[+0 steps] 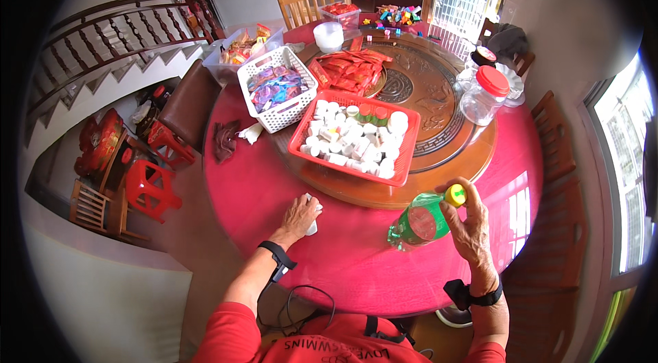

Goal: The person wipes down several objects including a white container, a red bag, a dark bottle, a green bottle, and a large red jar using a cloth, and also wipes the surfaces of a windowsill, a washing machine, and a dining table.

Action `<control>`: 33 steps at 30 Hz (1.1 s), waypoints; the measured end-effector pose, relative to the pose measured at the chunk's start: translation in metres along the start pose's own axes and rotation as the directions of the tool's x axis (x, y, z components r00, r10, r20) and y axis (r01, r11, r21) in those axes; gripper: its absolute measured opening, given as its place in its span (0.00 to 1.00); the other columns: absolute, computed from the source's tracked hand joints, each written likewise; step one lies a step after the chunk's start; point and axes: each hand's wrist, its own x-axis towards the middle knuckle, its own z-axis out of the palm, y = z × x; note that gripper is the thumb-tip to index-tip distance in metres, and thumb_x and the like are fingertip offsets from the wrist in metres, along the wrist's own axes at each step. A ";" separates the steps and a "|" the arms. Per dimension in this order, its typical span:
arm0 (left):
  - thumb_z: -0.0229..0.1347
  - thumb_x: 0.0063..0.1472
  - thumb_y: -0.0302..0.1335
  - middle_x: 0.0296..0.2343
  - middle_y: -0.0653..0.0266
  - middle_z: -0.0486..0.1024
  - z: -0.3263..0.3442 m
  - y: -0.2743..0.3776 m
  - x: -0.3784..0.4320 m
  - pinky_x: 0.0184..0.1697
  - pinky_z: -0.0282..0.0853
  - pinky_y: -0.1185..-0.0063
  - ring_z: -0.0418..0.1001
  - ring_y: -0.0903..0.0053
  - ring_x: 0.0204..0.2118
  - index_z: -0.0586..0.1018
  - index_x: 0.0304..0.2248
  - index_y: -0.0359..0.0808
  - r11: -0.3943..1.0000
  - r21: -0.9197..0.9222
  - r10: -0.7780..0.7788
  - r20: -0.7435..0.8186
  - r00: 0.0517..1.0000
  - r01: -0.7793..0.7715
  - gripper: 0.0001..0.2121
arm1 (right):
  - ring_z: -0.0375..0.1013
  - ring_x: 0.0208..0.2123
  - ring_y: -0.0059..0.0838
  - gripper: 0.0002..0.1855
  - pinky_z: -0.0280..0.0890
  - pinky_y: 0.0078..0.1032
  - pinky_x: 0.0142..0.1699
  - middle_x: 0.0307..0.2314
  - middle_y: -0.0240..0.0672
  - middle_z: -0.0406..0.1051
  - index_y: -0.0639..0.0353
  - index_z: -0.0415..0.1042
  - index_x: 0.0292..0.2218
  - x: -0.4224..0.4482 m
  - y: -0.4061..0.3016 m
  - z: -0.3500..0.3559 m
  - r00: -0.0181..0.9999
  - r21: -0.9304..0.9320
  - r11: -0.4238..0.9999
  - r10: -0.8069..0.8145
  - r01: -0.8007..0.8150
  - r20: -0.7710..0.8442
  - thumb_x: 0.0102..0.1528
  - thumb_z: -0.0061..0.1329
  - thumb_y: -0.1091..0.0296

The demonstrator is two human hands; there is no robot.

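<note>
My right hand [469, 224] grips a large green plastic bottle [422, 220] by its neck, just under the yellow cap [455, 195]. The bottle leans with its base to the left, by the table's red surface. Over the table at left, my left hand [300, 216] is closed around a small white object [312, 228], mostly hidden by the fingers; it may be a cloth or a small bottle. Beyond both hands, a red plastic basket [406, 157] full of small white bottles [354, 139] rests on the wooden turntable [437, 167].
A white basket [277, 119] of purple-blue packets stands left of the red basket. Behind lie red packets [349, 70]; a clear jar [480, 106] with a red lid is at right. A brown cloth [225, 141] lies at the left edge. Wooden chairs [560, 219] line the right side.
</note>
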 end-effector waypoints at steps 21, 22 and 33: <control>0.40 0.61 0.37 0.25 0.70 0.67 -0.097 -0.011 -0.025 0.30 0.63 0.87 0.64 0.88 0.27 0.66 0.34 0.34 0.136 -0.977 0.116 0.182 0.976 0.165 0.13 | 0.70 0.30 0.36 0.18 0.63 0.29 0.35 0.25 0.39 0.69 0.61 0.62 0.38 0.018 -0.024 0.117 0.998 0.047 0.997 -0.056 0.055 0.020 0.46 0.48 0.65; 0.40 0.61 0.37 0.26 0.70 0.67 -0.104 -0.008 -0.026 0.31 0.62 0.88 0.64 0.89 0.28 0.66 0.35 0.34 0.155 -0.981 0.091 0.128 0.988 0.112 0.13 | 0.70 0.31 0.37 0.21 0.63 0.29 0.37 0.25 0.41 0.69 0.61 0.61 0.40 0.017 -0.017 0.119 0.998 0.046 0.996 -0.070 0.070 -0.002 0.45 0.49 0.63; 0.41 0.58 0.46 0.33 0.68 0.63 -0.168 0.034 -0.040 0.36 0.60 0.86 0.62 0.86 0.34 0.61 0.40 0.34 0.093 -0.980 -0.023 -0.178 0.984 -0.175 0.22 | 0.56 0.46 0.44 0.43 0.52 0.35 0.50 0.43 0.49 0.57 0.63 0.50 0.50 0.004 -0.017 0.107 0.965 -0.034 0.973 -0.229 0.227 -0.124 0.39 0.54 0.53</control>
